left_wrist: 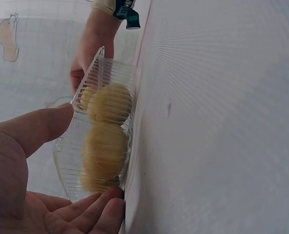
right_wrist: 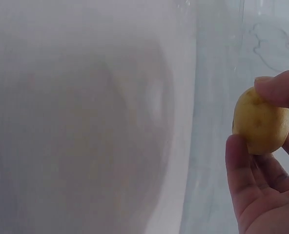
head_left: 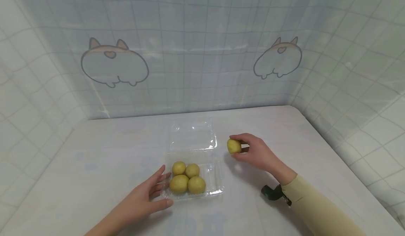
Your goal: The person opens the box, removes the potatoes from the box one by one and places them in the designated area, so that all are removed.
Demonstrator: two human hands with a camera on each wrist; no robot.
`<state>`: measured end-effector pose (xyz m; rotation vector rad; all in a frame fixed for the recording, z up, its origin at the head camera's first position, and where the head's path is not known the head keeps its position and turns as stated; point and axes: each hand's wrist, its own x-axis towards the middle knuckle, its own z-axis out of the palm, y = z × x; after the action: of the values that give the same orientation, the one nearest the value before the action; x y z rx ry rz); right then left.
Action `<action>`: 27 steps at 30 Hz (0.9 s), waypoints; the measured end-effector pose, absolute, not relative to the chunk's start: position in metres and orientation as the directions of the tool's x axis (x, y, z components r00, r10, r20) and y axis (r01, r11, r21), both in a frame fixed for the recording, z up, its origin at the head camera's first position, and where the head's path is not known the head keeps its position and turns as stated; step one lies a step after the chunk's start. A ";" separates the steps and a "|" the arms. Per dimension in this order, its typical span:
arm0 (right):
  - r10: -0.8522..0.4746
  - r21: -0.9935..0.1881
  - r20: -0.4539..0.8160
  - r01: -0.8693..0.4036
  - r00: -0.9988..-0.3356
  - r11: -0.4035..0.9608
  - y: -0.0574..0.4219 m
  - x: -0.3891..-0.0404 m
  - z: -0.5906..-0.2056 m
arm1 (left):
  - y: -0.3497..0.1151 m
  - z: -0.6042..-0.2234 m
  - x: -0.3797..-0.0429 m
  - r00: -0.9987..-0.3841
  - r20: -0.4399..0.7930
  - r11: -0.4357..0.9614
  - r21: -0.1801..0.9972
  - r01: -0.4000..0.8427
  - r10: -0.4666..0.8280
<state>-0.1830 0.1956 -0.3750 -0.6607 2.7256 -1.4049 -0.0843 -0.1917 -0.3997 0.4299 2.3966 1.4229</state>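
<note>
A clear plastic clamshell box [head_left: 212,179] lies with its lid [head_left: 191,137] folded back behind it. Several yellow potatoes [head_left: 196,185] sit in its left part. At the box's left end, my left hand [head_left: 142,199] holds it, with the thumb by the front corner and the fingers along the left wall. In the left wrist view, the potatoes [left_wrist: 105,148] show through the ribbed wall. Right of the lid, my right hand [head_left: 257,153] pinches another potato [head_left: 234,146] above the table. The right wrist view shows this potato [right_wrist: 261,122] between thumb and fingertips.
A white cloth covers the table [head_left: 110,151]. Behind it hangs a gridded curtain [head_left: 196,71] with dog drawings, and similar sheets close off both sides. A dark strapped device [head_left: 272,192] is on the right wrist.
</note>
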 end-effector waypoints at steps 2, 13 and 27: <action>-0.351 -0.785 0.168 -0.340 -0.921 0.518 0.199 -0.185 -0.376 | -0.192 -0.399 -0.084 -0.902 -0.112 0.453 0.886 0.100 0.417; -0.269 -0.754 0.132 -0.273 -0.954 0.598 0.222 -0.202 -0.387 | -0.192 -0.398 -0.082 -0.900 -0.087 0.441 0.889 0.123 0.427; -0.203 -0.703 0.058 -0.185 -0.977 0.687 0.246 -0.220 -0.391 | -0.192 -0.399 -0.082 -0.898 -0.088 0.427 0.897 0.118 0.432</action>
<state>-0.2196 0.2463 -0.3912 -0.3296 2.8631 -1.1880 -0.0824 -0.1924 -0.3988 0.4739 2.3805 1.4593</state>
